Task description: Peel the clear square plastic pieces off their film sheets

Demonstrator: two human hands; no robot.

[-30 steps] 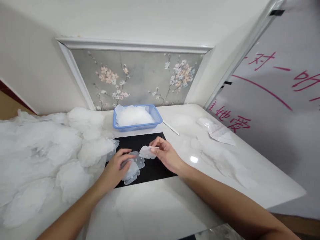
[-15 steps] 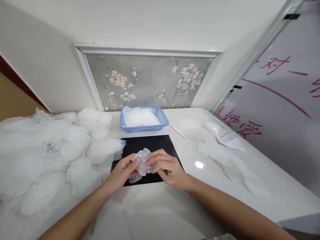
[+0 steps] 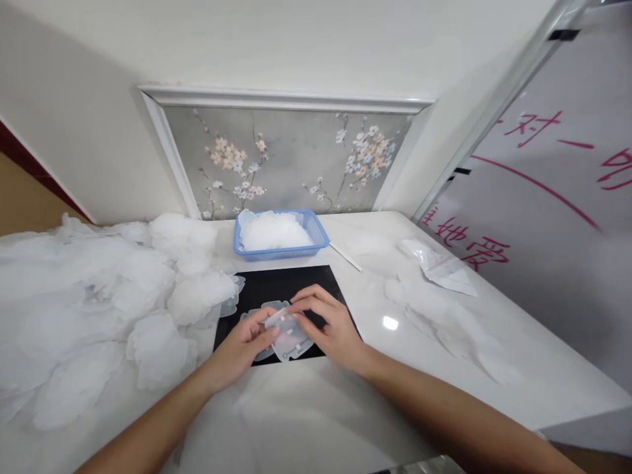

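Note:
Over a black mat point(image 3: 291, 280), my left hand point(image 3: 244, 342) pinches a thin, translucent plastic piece point(image 3: 292, 341) with a wavy outline and small pale dots and marks. My right hand point(image 3: 333, 326) has its thumb and fingertips closed at the piece's upper right edge. The piece is tilted, its top edge facing me. Beneath it on the mat lies at least one similar translucent piece point(image 3: 264, 356), partly hidden by my left hand. Another such piece point(image 3: 232, 301) rests at the mat's left edge.
Heaped white translucent pieces point(image 3: 99, 289) cover the table's left side. Behind the mat stands a blue basket point(image 3: 281, 254) filled with white material. A white stick point(image 3: 345, 257) lies beside it. To the right are a clear plastic bag point(image 3: 444, 270) and a whiteboard point(image 3: 553, 178).
The plastic piece has turned and tipped in my hands, moving slightly lower and nearer me. My right fingers have shifted to its upper edge. More of the piece beneath shows.

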